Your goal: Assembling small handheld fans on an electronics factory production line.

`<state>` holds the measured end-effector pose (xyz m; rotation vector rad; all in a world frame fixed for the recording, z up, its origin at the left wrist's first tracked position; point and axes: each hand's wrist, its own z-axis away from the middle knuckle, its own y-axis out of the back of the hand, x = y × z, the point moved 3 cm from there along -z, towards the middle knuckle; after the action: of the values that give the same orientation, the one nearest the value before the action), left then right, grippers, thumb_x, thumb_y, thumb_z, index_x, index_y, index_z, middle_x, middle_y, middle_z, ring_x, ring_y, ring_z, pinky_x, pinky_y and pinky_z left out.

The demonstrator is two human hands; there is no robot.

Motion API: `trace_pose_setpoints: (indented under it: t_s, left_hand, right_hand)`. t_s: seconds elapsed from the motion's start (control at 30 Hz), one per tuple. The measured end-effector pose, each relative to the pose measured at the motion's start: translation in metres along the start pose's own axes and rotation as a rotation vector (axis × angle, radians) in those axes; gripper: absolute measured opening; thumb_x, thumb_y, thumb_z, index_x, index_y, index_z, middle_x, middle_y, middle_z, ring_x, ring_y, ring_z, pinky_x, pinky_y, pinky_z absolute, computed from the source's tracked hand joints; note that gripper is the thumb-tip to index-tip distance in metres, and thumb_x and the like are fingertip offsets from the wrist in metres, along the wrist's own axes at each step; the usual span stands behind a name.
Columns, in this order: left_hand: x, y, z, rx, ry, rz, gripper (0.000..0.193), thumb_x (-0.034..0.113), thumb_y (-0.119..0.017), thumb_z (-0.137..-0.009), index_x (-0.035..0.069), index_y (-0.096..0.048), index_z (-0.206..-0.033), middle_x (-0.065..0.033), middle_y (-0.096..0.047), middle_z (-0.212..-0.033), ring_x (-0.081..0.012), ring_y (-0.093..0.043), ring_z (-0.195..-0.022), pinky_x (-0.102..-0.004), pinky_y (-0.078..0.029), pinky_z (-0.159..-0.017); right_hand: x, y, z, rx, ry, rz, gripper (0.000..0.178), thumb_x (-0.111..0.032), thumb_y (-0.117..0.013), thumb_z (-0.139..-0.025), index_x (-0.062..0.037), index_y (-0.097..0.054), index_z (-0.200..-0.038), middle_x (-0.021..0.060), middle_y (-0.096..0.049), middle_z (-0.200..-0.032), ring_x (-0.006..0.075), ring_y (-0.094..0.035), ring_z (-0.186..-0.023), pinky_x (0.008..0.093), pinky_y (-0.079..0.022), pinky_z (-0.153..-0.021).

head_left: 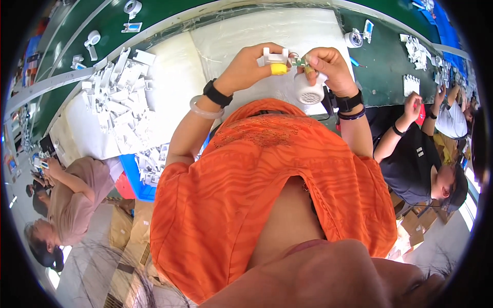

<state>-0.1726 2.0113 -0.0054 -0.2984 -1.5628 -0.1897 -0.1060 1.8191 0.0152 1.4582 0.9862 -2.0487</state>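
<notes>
My left hand (pixel 245 71) is closed around a white plastic housing piece (pixel 275 56) that has two upright prongs. A yellow part (pixel 279 69) sits at the lower side of that piece. Close beside it, my right hand (pixel 332 66) pinches a small green circuit board (pixel 297 61) between thumb and fingers. A white round fan head (pixel 310 94) with a slotted grille hangs just below the right fingers. The fingers hide where it joins the board. Both hands are raised over the near edge of the white work mat (pixel 231 32).
A big pile of white plastic pieces (pixel 120 102) covers the mat's left side, above a blue bin (pixel 134 177) of similar parts. Fan units (pixel 353 39) lie on the green bench (pixel 382 77). Co-workers sit left and right; a dark-sleeved person (pixel 411 159) is at my right.
</notes>
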Motion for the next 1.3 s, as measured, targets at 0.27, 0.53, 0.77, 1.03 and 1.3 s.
trace_pose_setpoints:
  t_s: [0.27,0.53,0.77,1.03,1.3]
  left_hand:
    - [-0.003,-0.002,0.023,0.086,0.311,0.587,0.028,0.018,-0.064,-0.084,0.003,-0.053,-0.105,-0.0041,-0.058,-0.078,-0.0131,-0.059,-0.067,-0.0275,-0.050,-0.059]
    - [-0.015,-0.020,0.030,0.293,0.356,0.410,0.033,0.030,-0.049,-0.091,0.001,-0.051,-0.107,-0.0043,-0.055,-0.073,-0.0130,-0.056,-0.064,-0.0271,-0.048,-0.049]
    - [-0.031,-0.014,0.036,0.124,0.221,0.538,0.038,0.032,-0.040,-0.097,0.001,-0.050,-0.116,-0.0071,-0.058,-0.092,-0.0133,-0.056,-0.069,-0.0276,-0.050,-0.057]
    - [0.002,-0.024,0.045,0.227,0.151,0.499,0.039,0.027,-0.033,-0.099,0.002,-0.047,-0.125,-0.0098,-0.059,-0.096,-0.0135,-0.058,-0.073,-0.0262,-0.049,-0.067]
    - [0.021,-0.024,0.048,0.248,0.005,0.373,0.038,0.016,-0.032,-0.093,0.000,-0.046,-0.124,-0.0099,-0.057,-0.098,-0.0139,-0.059,-0.072,-0.0249,-0.049,-0.064]
  right_hand:
    - [-0.002,-0.040,0.009,-0.068,0.114,1.023,0.012,-0.006,-0.065,-0.080,-0.0040,-0.067,-0.091,0.0036,-0.062,-0.066,0.0132,-0.056,-0.053,0.0257,-0.044,-0.054]
    - [0.001,-0.055,0.016,0.418,0.644,1.307,0.015,-0.004,-0.071,-0.070,-0.0084,-0.063,-0.082,0.0022,-0.061,-0.066,0.0224,-0.056,-0.061,0.0318,-0.043,-0.062]
    - [0.014,-0.058,0.017,0.475,0.661,1.131,0.017,0.000,-0.069,-0.073,-0.0066,-0.061,-0.086,0.0074,-0.063,-0.078,0.0256,-0.056,-0.071,0.0344,-0.045,-0.065]
    - [0.008,-0.069,0.015,0.433,0.794,1.062,0.020,0.001,-0.071,-0.071,-0.0063,-0.063,-0.088,0.0076,-0.062,-0.083,0.0255,-0.057,-0.079,0.0334,-0.046,-0.070]
    - [0.011,-0.077,0.023,0.438,0.734,0.961,0.024,0.004,-0.071,-0.069,-0.0065,-0.065,-0.090,0.0083,-0.059,-0.087,0.0245,-0.057,-0.080,0.0321,-0.046,-0.069]
